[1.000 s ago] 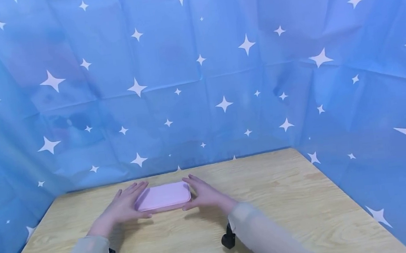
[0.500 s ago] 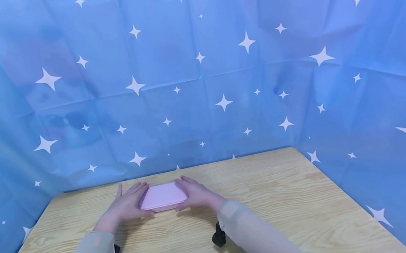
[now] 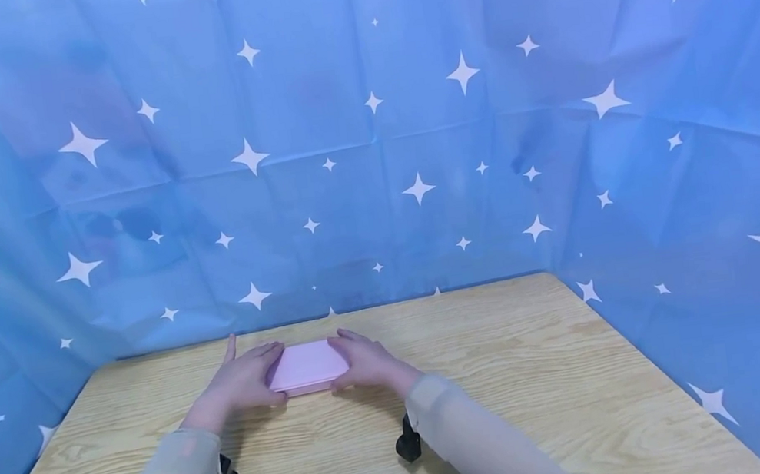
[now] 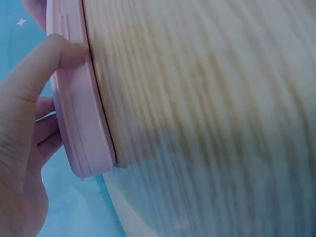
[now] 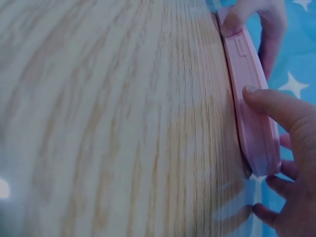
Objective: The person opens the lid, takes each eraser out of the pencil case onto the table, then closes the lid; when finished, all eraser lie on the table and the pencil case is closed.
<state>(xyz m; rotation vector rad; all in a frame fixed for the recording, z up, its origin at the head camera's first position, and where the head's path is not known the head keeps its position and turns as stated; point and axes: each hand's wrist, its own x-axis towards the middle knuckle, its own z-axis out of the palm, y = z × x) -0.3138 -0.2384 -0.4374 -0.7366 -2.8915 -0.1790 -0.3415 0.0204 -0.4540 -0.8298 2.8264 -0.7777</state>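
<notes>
A flat pink case (image 3: 307, 363) with rounded corners lies on the wooden table (image 3: 506, 378), near its back edge. My left hand (image 3: 243, 378) holds the left end, thumb on the near side wall and fingers reaching over to the far side. At the right end my right hand (image 3: 368, 362) grips it the same way. Up close in the left wrist view, the thumb presses the side of the case (image 4: 86, 118), which has a seam and a small raised tab. The right wrist view shows both thumbs on that same side of the case (image 5: 253, 116).
A blue cloth (image 3: 312, 120) with white stars hangs behind the table and along both sides. Black wrist camera mounts (image 3: 408, 441) stick out below the grey sleeves (image 3: 485, 442), low over the tabletop.
Both hands have come closer together at the ends of the case, the right one moving left and the left one slightly right. The head view has tilted down a little.
</notes>
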